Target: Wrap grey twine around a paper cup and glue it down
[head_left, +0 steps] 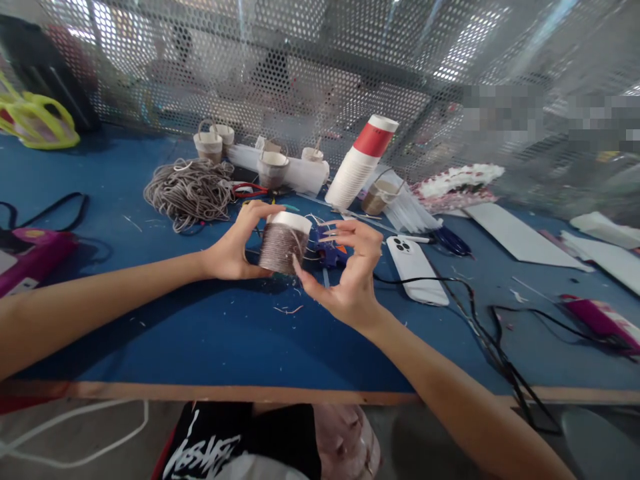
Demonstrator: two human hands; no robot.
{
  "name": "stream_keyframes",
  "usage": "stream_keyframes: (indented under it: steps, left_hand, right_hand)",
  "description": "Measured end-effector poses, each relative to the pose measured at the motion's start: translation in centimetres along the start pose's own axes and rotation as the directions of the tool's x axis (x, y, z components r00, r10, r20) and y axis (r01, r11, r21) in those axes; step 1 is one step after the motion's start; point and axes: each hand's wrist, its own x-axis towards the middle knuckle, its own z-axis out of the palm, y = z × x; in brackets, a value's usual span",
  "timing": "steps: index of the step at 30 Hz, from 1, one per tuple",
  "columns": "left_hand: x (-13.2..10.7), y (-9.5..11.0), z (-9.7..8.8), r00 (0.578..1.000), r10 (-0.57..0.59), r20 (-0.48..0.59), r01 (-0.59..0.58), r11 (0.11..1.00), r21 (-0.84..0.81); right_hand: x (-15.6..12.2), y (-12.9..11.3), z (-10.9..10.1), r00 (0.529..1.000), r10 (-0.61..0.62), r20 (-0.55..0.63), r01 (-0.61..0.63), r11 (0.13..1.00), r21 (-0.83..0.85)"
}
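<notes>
My left hand [239,243] grips a white paper cup [284,241] from its left side, fingers at the rim and thumb below. Grey-brown cord is wound round most of the cup's wall, leaving a white band bare at the top. On the cup's right side, the thumb of my right hand [350,267] touches the wound cord, while its other fingers are stretched out and apart. A thin cord loop [315,220] stands out beside the cup. Behind my right fingers lies a blue glue gun [330,250], partly hidden.
A heap of grey cord [190,190] lies at the back left, near red-handled pliers [250,189]. A leaning stack of paper cups [353,173] and several cord-wrapped cups stand behind. To the right are a white phone [417,273], black cables [470,300] and white boards [525,233].
</notes>
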Motion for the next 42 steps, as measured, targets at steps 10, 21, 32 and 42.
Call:
stream_keyframes:
  steps: [10,21,32,42]
  left_hand:
    - [0.2,0.2,-0.4,0.996,0.003,0.094,0.001,0.999,-0.047]
    - [0.2,0.3,-0.5,0.986,0.017,0.167,0.003,0.993,-0.121]
    - [0.3,0.3,-0.5,0.976,0.013,0.216,0.033,0.977,-0.209]
    - [0.5,0.5,-0.5,0.978,-0.009,0.209,0.052,0.978,-0.201]
  right_hand:
    - [0.1,0.8,-0.2,1.0,-0.017,-0.02,0.018,0.999,0.041]
    - [0.5,0.6,-1.2,0.982,-0.154,0.111,0.164,0.983,-0.081]
    - [0.3,0.9,-1.5,0.975,-0.134,0.176,0.148,0.986,-0.073]
    - [0.3,1.0,-1.6,0.982,-0.108,0.155,0.117,0.992,-0.049]
